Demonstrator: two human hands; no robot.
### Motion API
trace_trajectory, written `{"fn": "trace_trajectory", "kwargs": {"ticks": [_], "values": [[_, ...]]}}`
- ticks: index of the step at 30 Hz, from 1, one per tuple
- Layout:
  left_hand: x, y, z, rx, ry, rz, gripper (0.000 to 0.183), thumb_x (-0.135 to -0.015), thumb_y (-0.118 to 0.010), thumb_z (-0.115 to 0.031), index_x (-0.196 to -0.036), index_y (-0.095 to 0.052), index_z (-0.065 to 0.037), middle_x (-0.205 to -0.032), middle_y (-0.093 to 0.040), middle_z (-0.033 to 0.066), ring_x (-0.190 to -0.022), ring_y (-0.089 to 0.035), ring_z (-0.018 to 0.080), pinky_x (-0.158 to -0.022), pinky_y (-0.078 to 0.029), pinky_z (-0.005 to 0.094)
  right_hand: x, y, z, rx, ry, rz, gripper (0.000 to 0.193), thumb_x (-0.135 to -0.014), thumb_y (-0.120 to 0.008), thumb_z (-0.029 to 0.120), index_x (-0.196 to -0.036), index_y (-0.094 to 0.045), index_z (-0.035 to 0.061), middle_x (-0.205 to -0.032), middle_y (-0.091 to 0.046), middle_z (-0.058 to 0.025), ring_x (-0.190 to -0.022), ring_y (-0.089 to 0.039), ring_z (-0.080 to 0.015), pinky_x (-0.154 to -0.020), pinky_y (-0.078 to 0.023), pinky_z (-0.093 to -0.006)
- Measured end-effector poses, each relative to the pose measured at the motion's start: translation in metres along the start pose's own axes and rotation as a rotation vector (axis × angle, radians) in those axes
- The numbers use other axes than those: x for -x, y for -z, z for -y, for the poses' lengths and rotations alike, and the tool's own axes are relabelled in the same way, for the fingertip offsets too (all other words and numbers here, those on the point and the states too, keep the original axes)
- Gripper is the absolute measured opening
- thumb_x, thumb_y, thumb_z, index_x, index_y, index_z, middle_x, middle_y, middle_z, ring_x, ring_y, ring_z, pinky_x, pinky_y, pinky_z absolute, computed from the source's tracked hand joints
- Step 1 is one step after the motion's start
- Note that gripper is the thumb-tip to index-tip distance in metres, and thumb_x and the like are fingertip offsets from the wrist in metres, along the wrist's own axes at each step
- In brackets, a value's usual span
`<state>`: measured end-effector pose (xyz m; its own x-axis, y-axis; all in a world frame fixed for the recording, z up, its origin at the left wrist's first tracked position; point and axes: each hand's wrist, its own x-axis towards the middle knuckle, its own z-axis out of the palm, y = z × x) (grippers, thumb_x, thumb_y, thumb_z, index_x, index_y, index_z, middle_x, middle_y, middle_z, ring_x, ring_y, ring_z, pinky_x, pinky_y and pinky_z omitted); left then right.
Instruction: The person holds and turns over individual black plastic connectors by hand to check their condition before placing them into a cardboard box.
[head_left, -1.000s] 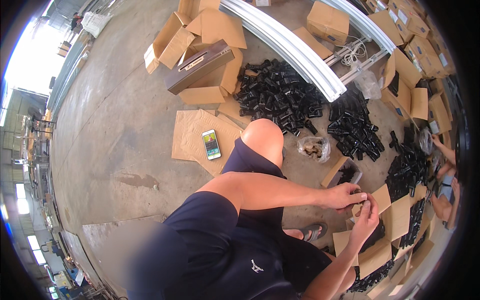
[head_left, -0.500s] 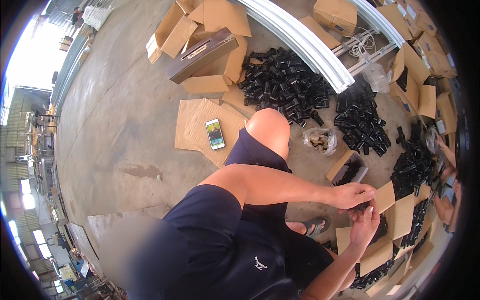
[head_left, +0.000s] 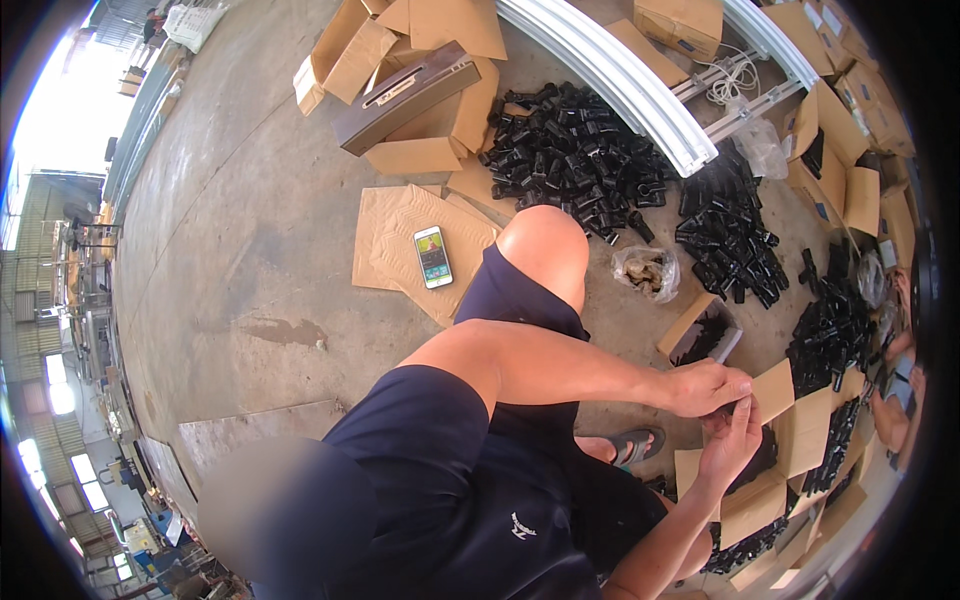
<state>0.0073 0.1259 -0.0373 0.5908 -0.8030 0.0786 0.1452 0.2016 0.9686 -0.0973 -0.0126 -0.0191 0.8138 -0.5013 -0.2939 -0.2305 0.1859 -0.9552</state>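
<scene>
My left hand (head_left: 706, 388) and my right hand (head_left: 730, 447) meet above an open cardboard box (head_left: 803, 432). Fingers of both are closed around a small black part (head_left: 722, 411), mostly covered by them, so its exact kind cannot be made out. The right fingertips press close to the left thumb. Below and beside the hands, the box has its flaps spread and dark pieces inside. A smaller open carton (head_left: 722, 345) with black pieces stands just beyond my left hand.
Heaps of black plastic parts (head_left: 575, 165) cover the floor ahead, beside curved white metal rails (head_left: 610, 80). A phone (head_left: 433, 257) lies on flattened cardboard (head_left: 380, 240). A clear plastic bag (head_left: 645, 273) sits nearby. Another person's arm (head_left: 890, 420) shows at the far right.
My right fingers have risen and closed in toward the left thumb over the black part. My left hand has barely moved; the whole view has shifted slightly.
</scene>
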Motion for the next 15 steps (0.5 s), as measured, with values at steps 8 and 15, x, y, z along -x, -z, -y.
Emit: {"fn": "trace_trajectory", "kwargs": {"ticks": [8, 15], "values": [[-0.002, -0.007, -0.003, -0.132, 0.061, -0.045, 0.047, -0.107, -0.05, -0.042, -0.118, -0.064, 0.001, -0.093, -0.073, 0.0201, -0.082, -0.073, 0.0308, -0.073, -0.057, 0.0403, 0.002, 0.006, 0.005, 0.032, 0.027, -0.155, 0.034, -0.106, -0.06, 0.027, -0.119, -0.062, -0.0037, -0.101, -0.067, -0.0076, -0.076, -0.065, -0.0126, -0.063, -0.055, -0.0234], [-0.004, -0.005, 0.007, -0.11, 0.033, -0.079, 0.037, -0.102, -0.058, -0.029, -0.119, -0.066, 0.003, -0.096, -0.072, 0.0249, -0.09, -0.072, 0.0391, -0.08, -0.057, 0.0432, -0.003, 0.011, 0.01, 0.147, 0.043, -0.092, 0.038, -0.108, -0.056, 0.027, -0.125, -0.06, -0.0069, -0.109, -0.068, -0.0121, -0.091, -0.069, -0.0182, -0.076, -0.059, -0.0293]]}}
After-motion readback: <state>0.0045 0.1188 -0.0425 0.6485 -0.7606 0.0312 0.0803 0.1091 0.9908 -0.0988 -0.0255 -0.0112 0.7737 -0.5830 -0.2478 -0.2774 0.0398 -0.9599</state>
